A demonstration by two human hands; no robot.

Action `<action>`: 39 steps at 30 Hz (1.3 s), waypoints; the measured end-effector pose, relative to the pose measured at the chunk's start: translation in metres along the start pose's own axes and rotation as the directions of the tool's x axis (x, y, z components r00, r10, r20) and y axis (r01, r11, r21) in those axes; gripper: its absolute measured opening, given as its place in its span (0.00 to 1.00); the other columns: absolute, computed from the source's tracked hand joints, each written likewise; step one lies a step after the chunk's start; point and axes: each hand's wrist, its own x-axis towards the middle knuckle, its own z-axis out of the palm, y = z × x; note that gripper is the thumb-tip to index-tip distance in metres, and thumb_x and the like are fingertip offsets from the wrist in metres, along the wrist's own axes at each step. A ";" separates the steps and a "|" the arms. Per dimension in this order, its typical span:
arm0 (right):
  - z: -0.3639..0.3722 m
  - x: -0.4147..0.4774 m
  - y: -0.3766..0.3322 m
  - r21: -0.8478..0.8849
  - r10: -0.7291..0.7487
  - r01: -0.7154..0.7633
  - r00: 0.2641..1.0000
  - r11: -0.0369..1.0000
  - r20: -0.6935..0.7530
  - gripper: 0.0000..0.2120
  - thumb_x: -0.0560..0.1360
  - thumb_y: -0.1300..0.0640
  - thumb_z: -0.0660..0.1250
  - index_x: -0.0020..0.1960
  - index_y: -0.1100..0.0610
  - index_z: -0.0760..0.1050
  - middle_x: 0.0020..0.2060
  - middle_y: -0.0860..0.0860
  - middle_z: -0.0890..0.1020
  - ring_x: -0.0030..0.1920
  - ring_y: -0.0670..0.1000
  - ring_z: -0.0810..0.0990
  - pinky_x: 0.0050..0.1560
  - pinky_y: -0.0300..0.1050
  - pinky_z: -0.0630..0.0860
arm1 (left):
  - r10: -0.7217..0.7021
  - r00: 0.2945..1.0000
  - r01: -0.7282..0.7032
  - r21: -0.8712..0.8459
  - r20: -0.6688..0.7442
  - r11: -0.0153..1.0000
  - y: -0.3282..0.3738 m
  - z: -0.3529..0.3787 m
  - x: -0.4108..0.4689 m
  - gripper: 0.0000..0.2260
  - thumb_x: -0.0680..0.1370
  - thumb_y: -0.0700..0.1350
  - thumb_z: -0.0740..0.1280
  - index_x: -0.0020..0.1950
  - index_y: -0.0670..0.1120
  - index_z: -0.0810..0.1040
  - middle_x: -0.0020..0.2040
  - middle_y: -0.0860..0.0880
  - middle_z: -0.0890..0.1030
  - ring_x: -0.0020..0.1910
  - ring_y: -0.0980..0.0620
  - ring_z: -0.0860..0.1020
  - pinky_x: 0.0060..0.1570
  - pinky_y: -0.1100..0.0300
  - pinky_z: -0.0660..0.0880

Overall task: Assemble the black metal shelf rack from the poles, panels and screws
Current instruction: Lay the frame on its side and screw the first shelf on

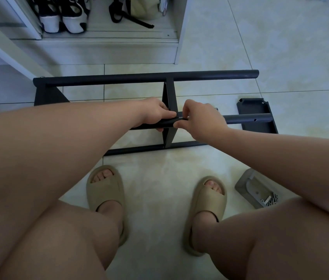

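Pole [246, 118], round black metal, gripped by left hand [155, 113], right hand [200, 118]

The far pole [145, 77] and the middle pole [246, 118] are round tube with a smooth, matt black coating that shows a faint sheen along the top. The upright panel [170, 93] and the loose panel [256, 106] at the right are flat sheet in the same matt black finish. The screws [272, 200] at the near right are bright bare metal. They lie in a grey tray [248, 186] with a dull, smooth surface. The floor [281, 47] is pale, glossy glazed tile. The slippers [107, 190] are beige, matt, moulded foam by appearance. The far cabinet [181, 27] is white and smooth.
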 end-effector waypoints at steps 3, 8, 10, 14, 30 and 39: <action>0.002 0.001 0.000 0.013 -0.066 0.066 0.996 0.998 0.061 0.10 0.78 0.47 0.69 0.51 0.51 0.71 0.43 0.52 0.82 0.49 0.57 0.79 0.44 0.50 0.75 | 0.005 1.000 -0.005 -0.023 -0.012 1.000 0.001 0.001 -0.002 0.14 0.81 0.57 0.65 0.46 0.48 0.82 0.31 0.52 0.83 0.39 0.52 0.79 0.45 0.56 0.71; -0.006 -0.008 0.004 0.052 -0.145 0.140 0.984 0.989 0.100 0.09 0.80 0.52 0.67 0.59 0.54 0.74 0.46 0.52 0.83 0.49 0.57 0.79 0.49 0.52 0.77 | 0.018 0.991 -0.015 0.022 -0.134 1.000 0.007 0.011 -0.010 0.15 0.81 0.55 0.62 0.50 0.44 0.80 0.35 0.48 0.81 0.37 0.49 0.77 0.35 0.58 0.68; -0.012 -0.018 0.013 0.062 -0.193 0.185 0.966 0.981 0.172 0.14 0.81 0.53 0.67 0.65 0.55 0.73 0.49 0.50 0.82 0.53 0.55 0.79 0.52 0.50 0.76 | 0.023 0.981 0.004 0.139 -0.194 0.990 0.010 0.015 -0.018 0.14 0.82 0.56 0.60 0.58 0.47 0.73 0.44 0.47 0.80 0.42 0.48 0.77 0.36 0.56 0.68; -0.034 -0.045 0.050 -0.104 -0.218 0.254 0.937 0.962 0.274 0.25 0.81 0.48 0.66 0.76 0.50 0.65 0.70 0.50 0.73 0.69 0.55 0.72 0.67 0.54 0.71 | 0.079 0.956 0.040 0.389 -0.284 0.921 0.023 0.019 -0.039 0.23 0.82 0.58 0.59 0.73 0.47 0.64 0.66 0.46 0.74 0.62 0.42 0.74 0.59 0.48 0.72; -0.037 -0.194 0.287 -0.475 0.132 0.064 0.921 0.878 0.367 0.34 0.84 0.41 0.56 0.82 0.42 0.42 0.82 0.45 0.47 0.81 0.53 0.50 0.75 0.55 0.63 | 0.422 0.903 -0.405 0.495 0.084 0.769 0.145 0.147 -0.062 0.10 0.82 0.53 0.62 0.59 0.51 0.77 0.53 0.53 0.80 0.52 0.50 0.77 0.51 0.55 0.73; 0.026 -0.152 0.369 -0.307 0.281 -0.141 0.831 0.941 0.480 0.29 0.84 0.48 0.59 0.82 0.46 0.53 0.77 0.53 0.67 0.74 0.57 0.68 0.70 0.50 0.69 | 0.134 0.929 -0.335 0.632 0.345 0.698 0.127 0.254 0.024 0.22 0.81 0.55 0.62 0.73 0.50 0.65 0.64 0.47 0.79 0.59 0.45 0.78 0.57 0.50 0.75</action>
